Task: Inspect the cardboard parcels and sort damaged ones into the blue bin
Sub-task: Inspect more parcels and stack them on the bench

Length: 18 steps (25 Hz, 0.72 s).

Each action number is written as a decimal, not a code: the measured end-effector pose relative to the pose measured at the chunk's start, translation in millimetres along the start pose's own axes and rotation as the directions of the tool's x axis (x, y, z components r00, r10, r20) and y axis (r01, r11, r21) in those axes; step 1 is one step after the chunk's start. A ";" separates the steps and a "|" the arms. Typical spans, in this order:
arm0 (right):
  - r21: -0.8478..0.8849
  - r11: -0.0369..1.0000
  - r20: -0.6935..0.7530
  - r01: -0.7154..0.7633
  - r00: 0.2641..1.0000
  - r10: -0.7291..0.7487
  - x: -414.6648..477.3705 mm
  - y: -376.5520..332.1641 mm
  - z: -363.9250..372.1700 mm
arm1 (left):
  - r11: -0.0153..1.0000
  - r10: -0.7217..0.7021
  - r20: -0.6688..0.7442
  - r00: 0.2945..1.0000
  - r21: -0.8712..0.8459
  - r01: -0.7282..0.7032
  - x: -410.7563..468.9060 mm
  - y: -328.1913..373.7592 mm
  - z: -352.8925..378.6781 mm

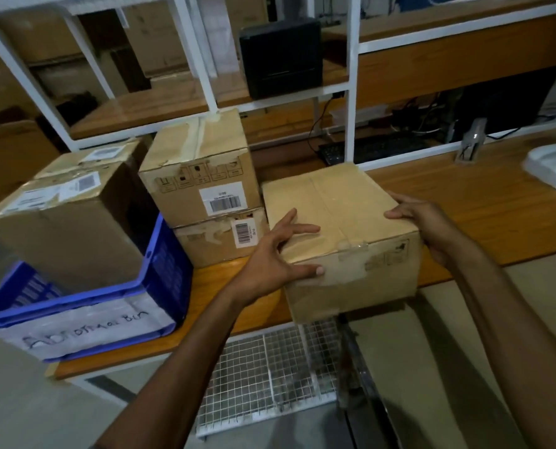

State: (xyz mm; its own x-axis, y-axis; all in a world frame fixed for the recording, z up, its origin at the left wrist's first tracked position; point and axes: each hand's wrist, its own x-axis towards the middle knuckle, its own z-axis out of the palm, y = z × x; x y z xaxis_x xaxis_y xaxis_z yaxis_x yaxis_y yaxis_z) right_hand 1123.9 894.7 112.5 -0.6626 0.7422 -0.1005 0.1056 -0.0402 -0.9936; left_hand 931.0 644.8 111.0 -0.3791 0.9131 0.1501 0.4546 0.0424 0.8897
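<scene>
At the far left a blue plastic crate-style bin (169, 264) sits on the corner of the orange-brown wooden table (497, 205), with a white label on its front (handwritten, it seems to read "Abnormal Bin"). A large brown cardboard parcel with white shipping labels (66, 228) stands inside the bin and rises well above its rim.

Just beside the bin, two tan cardboard parcels are stacked. The taller upper parcel (199, 170) shows handling symbols and a barcode sticker, and the flatter lower parcel (218, 244) has torn tape and its own barcode.

Right of the stack is a plain taped cardboard parcel (341, 222), its near side overhanging the table's front edge. I cannot tell whether it rests on the table or is lifted. The left hand (270, 257) grips its near left corner, fingers spread on top and thumb pressed against the front face. The right hand (432, 228) holds the right side, fingers curled over the top edge.

Below the table is a white wire-mesh shelf (270, 367). Behind, a black boxy machine (281, 56) sits on white-framed shelving.
</scene>
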 end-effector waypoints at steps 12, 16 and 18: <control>0.063 0.998 0.031 0.002 1.000 -0.004 95.9 20.5 4.2 | 0.987 0.031 -0.084 0.996 0.157 -0.018 78.9 -34.0 2.2; 0.046 0.999 0.010 0.000 1.000 -0.001 126.5 28.6 11.3 | 0.968 0.026 -0.100 0.995 0.252 0.000 96.7 -50.3 1.0; -0.026 1.000 -0.018 0.003 1.000 -0.004 142.4 37.7 19.1 | 0.961 0.003 -0.087 0.996 0.274 0.021 107.4 -61.3 -0.4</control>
State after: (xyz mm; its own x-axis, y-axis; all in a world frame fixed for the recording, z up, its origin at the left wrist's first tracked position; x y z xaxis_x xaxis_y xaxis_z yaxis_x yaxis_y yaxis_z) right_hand 1019.4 986.1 59.8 -0.6496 0.7542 -0.0959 0.1231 -0.0201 -0.9922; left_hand 862.2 740.0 72.8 -0.4469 0.8742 0.1897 0.6501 0.1717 0.7402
